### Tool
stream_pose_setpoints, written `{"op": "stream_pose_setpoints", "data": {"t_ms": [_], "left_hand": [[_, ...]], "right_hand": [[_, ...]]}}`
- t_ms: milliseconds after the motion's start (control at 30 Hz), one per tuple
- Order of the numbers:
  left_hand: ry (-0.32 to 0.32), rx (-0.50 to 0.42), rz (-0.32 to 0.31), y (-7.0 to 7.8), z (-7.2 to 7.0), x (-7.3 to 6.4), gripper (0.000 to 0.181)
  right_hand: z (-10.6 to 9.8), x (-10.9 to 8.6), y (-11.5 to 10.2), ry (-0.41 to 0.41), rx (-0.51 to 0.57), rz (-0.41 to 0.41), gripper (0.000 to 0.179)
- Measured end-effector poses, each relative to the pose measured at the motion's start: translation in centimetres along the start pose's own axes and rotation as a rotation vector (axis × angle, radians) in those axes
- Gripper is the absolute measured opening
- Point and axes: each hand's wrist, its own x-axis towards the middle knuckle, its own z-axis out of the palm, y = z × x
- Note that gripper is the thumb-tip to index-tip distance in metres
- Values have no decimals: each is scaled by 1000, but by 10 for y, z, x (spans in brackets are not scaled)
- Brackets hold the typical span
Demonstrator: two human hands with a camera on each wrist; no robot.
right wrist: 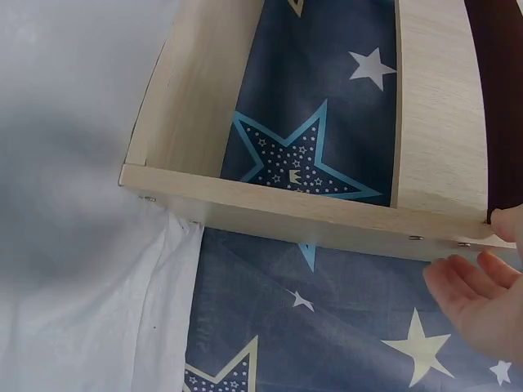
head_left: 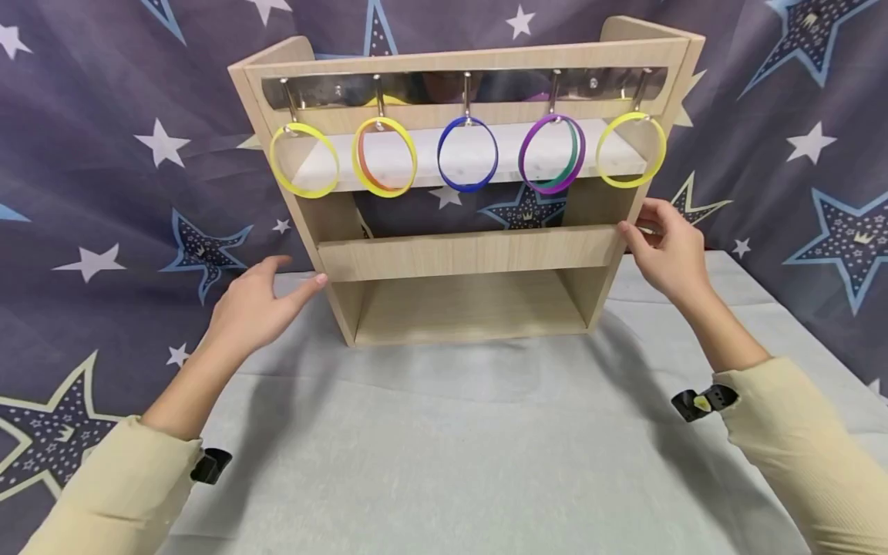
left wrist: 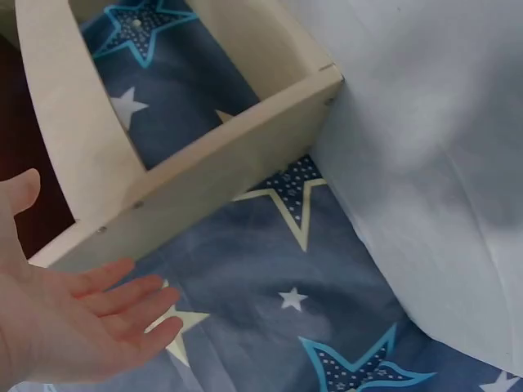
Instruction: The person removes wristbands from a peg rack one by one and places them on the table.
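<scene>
A light wooden shelf rack [head_left: 472, 254] stands upright on the cloth-covered table. Coloured rings hang from a metal hook strip [head_left: 430, 85] across its upper front: a yellow ring [head_left: 276, 171], a yellow ring [head_left: 414, 166] with an orange one behind, a blue ring [head_left: 496, 158], a purple ring [head_left: 583, 146] with a green one behind, and another yellow ring [head_left: 664, 150]. Beside the rack's left panel, my left hand [head_left: 253, 308] has its fingers spread, thumb tip near the edge. My right hand [head_left: 673, 250] pinches the right panel's edge, thumb in front and fingers along the outer side.
A white board [head_left: 479, 146] spans the rack behind the rings. The pale grey cloth [head_left: 472, 447] covers the table in front. Dark star-printed fabric [head_left: 104, 193] hangs behind and at both sides of the rack.
</scene>
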Motion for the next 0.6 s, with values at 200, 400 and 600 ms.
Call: {"op": "stream_pose_setpoints", "data": {"t_ms": [200, 400, 600], "left_hand": [[32, -49, 17, 14, -1, -11, 76], [23, -111, 113, 37, 0, -18, 58], [-61, -160, 165, 61, 5, -19, 50]], "right_hand": [[3, 3, 5, 1, 93, 9, 41], [1, 6, 14, -40, 310, 41, 38], [-1, 7, 20, -76, 442, 72, 32]]}}
